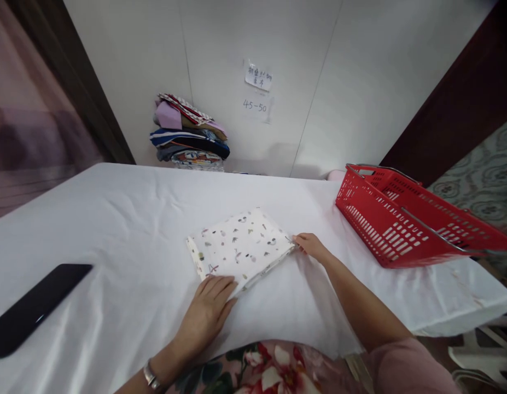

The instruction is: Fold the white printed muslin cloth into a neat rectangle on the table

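A folded white cloth [240, 243] printed with small leaves and flowers lies in the middle of the white-covered table [114, 219]. My left hand [208, 309] rests flat at the cloth's near corner, its fingers together and touching the edge. My right hand [313, 246] pinches the cloth's right corner with its fingertips. A metal bracelet sits on my left wrist.
A red plastic shopping basket [404, 219] stands at the table's right end. A stack of folded clothes [190, 131] rests against the back wall. A long black flat object [29, 309] lies at the near left. Paper notes [258, 76] hang on the wall.
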A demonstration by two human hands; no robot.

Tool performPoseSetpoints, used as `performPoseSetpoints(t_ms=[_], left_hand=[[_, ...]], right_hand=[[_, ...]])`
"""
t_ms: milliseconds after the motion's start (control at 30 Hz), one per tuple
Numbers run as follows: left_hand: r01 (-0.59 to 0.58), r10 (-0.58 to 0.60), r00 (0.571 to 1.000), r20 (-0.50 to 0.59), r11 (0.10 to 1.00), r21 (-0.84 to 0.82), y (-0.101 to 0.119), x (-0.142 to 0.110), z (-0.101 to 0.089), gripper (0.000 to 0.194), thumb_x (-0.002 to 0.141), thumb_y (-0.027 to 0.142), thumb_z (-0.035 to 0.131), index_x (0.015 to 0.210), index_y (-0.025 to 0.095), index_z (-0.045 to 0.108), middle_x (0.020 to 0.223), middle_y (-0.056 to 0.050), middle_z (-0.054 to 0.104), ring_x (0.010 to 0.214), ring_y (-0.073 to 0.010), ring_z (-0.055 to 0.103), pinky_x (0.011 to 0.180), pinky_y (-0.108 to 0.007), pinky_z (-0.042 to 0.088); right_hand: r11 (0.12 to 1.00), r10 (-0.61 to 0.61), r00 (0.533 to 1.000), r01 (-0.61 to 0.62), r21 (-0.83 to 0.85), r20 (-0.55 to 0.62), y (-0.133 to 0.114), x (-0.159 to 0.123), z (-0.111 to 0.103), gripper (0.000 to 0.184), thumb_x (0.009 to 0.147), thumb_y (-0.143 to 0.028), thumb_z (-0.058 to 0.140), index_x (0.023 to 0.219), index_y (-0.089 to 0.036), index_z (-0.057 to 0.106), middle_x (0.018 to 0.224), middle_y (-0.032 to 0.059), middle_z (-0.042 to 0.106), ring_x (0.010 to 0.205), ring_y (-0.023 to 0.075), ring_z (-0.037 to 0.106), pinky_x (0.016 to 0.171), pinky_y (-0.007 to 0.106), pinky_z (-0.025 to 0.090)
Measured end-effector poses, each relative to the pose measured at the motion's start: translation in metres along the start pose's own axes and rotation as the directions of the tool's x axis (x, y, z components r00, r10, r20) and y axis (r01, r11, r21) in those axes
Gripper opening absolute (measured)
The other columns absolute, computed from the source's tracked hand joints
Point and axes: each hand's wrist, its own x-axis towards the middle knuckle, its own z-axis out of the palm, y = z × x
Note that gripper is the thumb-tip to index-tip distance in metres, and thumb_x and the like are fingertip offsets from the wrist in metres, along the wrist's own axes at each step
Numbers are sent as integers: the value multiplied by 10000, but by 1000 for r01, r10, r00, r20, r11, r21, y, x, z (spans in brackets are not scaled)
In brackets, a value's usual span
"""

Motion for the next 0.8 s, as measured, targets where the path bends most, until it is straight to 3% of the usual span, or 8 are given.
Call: performPoseSetpoints(t_ms=[133, 367, 600, 700, 800], left_hand=[[-6, 8, 998, -62, 999, 40, 0, -5, -6, 266, 870, 293, 474, 1080, 205, 612, 1033, -75, 636, 953, -217, 559, 842, -397, 438], [-40, 44, 996, -77, 998, 55, 5, -5, -7, 203, 874, 219, 464, 1005, 190, 616, 950, -58, 630, 890, -186, 549, 795, -340, 425], [-42, 45, 995, -89, 998, 43, 7, -10, -7, 208, 872, 200, 448, 1003, 194, 610, 957, -54, 625, 897, -177, 547, 810, -332, 422], [-37, 44, 994, -98, 996, 76, 5, -16, -4, 241, 853, 199, 474, 1065, 189, 589, 1018, -65, 619, 956, -193, 537, 840, -346, 413], [-30, 40, 995, -95, 994, 108, 6, -18, -3, 275, 841, 180, 475, 1099, 184, 573, 1060, -76, 609, 985, -206, 523, 855, -359, 403]], right_hand=[[999, -12, 1000, 13, -35, 21, -1, 2, 2, 338, 735, -490, 543, 640, -170, 603, 452, -35, 489, 447, 104, 442, 450, 224, 331], [995, -95, 990, 92, -37, -101, -5, 2, 6, 285, 715, -458, 534, 618, -190, 552, 518, -41, 490, 550, 113, 448, 541, 230, 331], [996, -50, 998, 48, -74, -31, 5, 3, 9, 304, 719, -472, 521, 636, -185, 574, 486, -38, 491, 511, 123, 460, 528, 242, 332], [990, -84, 996, 83, -117, -7, 1, 2, 8, 337, 746, -489, 495, 647, -180, 589, 583, -9, 560, 588, 136, 496, 561, 245, 341], [969, -134, 989, 143, -202, 60, -6, 1, 9, 394, 781, -515, 438, 623, -181, 575, 583, -9, 540, 580, 134, 469, 539, 244, 309]])
